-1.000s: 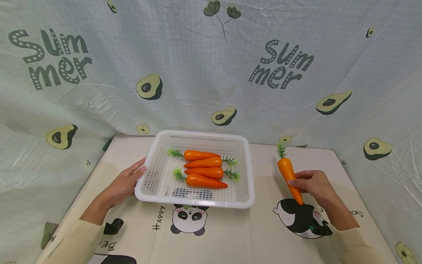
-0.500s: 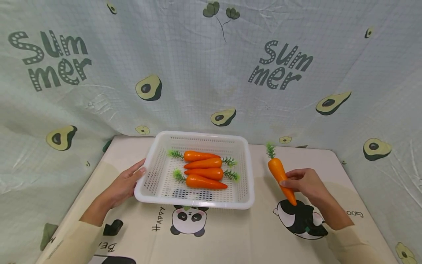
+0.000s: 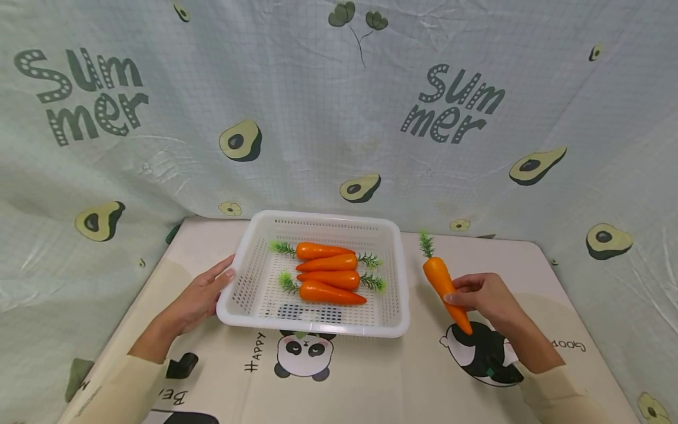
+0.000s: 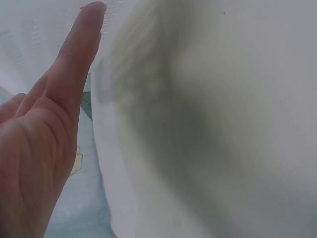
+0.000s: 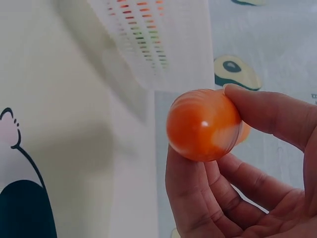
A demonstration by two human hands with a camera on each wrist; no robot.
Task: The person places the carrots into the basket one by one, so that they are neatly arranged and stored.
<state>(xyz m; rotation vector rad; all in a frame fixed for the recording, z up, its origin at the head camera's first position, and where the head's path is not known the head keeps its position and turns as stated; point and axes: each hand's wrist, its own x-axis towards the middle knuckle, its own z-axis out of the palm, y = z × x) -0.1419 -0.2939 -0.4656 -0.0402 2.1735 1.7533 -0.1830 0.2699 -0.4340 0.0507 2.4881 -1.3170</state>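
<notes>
A white plastic basket (image 3: 312, 327) with slotted walls stands on the table, holding several orange carrots (image 3: 328, 292) with green tops, lying side by side. At its left side my left hand (image 3: 197, 297) holds the rim, thumb on top and the other fingers partly hidden by the wall. To the right of the basket my right hand (image 3: 488, 299) pinches another carrot (image 3: 437, 275) between thumb and fingers, leafy end pointing away and tip towards me. In the right wrist view this carrot (image 5: 203, 126) appears end-on, apart from the basket wall.
A pale cloth with panda prints covers the table (image 3: 365, 377). Behind and at both sides hangs a curtain (image 3: 296, 147) printed with avocados and lettering, close to the basket's far rim.
My right hand has moved left with its carrot, closer to the basket. The left hand, the basket and the carrots inside stay in place.
</notes>
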